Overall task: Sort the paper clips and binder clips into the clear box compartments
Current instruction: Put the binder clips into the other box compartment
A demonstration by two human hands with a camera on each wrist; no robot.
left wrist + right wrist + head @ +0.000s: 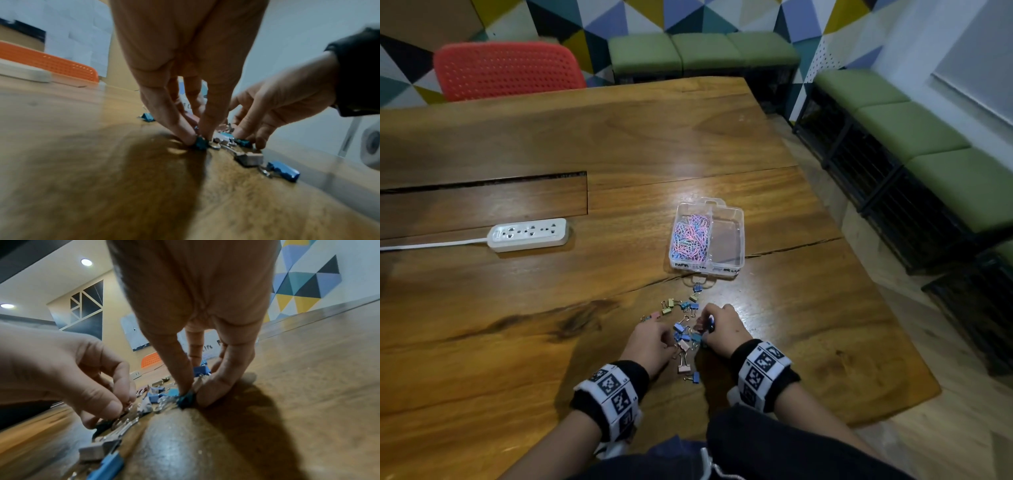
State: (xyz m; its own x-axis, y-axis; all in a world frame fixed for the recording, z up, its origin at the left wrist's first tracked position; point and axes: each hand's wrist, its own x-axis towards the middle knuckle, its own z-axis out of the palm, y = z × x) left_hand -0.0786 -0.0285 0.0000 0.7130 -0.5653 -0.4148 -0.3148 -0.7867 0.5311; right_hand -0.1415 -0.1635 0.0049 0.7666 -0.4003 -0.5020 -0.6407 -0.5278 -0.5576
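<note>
Binder clips [685, 329] scattered, uncountable, one teal each pinched by left hand [185, 65], right hand [195, 296].

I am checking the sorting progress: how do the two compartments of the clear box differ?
The left compartment of the clear box is filled with pastel paper clips; the right compartment looks empty. The left appears narrower than the right. Both share one divider and carry handwritten labels on the near wall.

Office meeting or break-out room. Large wooden table [619, 144] with a cable slot [482, 181] and white power strip [528, 234] far left of the fingers; red mesh chair [506, 70] beyond. Green cushioned benches [914, 133] line geometric-patterned walls [640, 17].
</note>
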